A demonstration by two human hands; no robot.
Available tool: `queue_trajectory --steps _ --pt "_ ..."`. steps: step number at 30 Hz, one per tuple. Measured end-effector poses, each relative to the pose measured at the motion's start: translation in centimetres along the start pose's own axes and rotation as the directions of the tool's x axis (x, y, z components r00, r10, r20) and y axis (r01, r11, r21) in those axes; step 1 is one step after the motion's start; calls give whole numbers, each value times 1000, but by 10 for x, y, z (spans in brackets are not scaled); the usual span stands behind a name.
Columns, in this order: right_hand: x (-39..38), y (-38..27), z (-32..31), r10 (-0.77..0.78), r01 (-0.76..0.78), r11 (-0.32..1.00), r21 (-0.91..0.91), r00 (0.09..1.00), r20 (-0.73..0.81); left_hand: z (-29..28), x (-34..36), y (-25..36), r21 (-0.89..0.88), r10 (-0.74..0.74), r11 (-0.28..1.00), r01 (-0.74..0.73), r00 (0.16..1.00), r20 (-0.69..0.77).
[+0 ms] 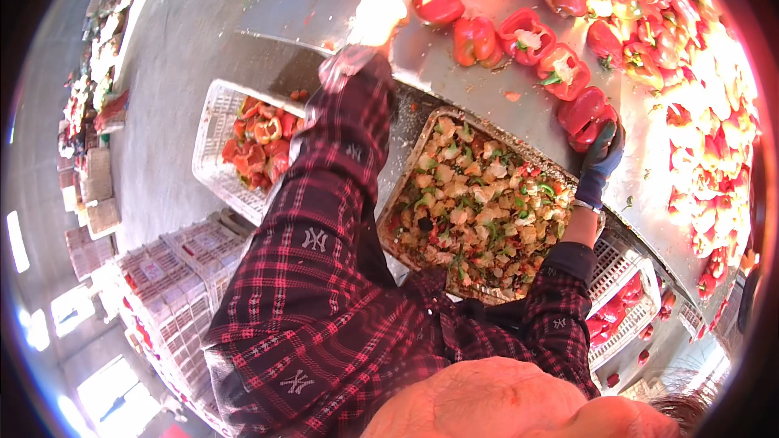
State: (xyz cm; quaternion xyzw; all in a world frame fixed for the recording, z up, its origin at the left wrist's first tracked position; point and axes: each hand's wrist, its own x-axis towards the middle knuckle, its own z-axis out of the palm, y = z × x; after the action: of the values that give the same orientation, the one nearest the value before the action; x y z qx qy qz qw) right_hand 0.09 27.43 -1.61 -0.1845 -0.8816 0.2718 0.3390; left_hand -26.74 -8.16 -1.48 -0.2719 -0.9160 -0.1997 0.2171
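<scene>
My left hand [353, 65], at the end of a plaid sleeve, is blurred and washed out by glare at the steel table's [479, 69] near edge; its fingers and anything in them cannot be made out. My right hand [601, 154], in a dark blue glove, has its fingers curled on a red pepper [586, 118] at the table's edge. Halved peppers [560, 69] lie in a row beside it, some cut side up with pale cores. Below the table edge, between my arms, a tray [398, 207] holds pale cores, seeds and green stems.
A big pile of red peppers [657, 32] covers the table's right side. A white crate of pepper pieces [217, 113] stands left of my left arm. More crates are stacked at the lower left [166, 288], and another with peppers [645, 308] sits at the lower right.
</scene>
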Motion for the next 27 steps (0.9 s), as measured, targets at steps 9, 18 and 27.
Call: queue_trajectory --steps 9,18,27 --pt "1 -3 4 -14 14 1000 -23 1000 0 -106 67 -2 -406 -302 880 246 950 -79" --pt "-1 -5 7 -16 16 1000 -2 1000 9 -27 31 2 -12 -24 1000 23 992 -127" --pt "2 -2 3 -18 18 1000 -19 1000 9 -8 27 -3 -28 77 997 -72 978 192"
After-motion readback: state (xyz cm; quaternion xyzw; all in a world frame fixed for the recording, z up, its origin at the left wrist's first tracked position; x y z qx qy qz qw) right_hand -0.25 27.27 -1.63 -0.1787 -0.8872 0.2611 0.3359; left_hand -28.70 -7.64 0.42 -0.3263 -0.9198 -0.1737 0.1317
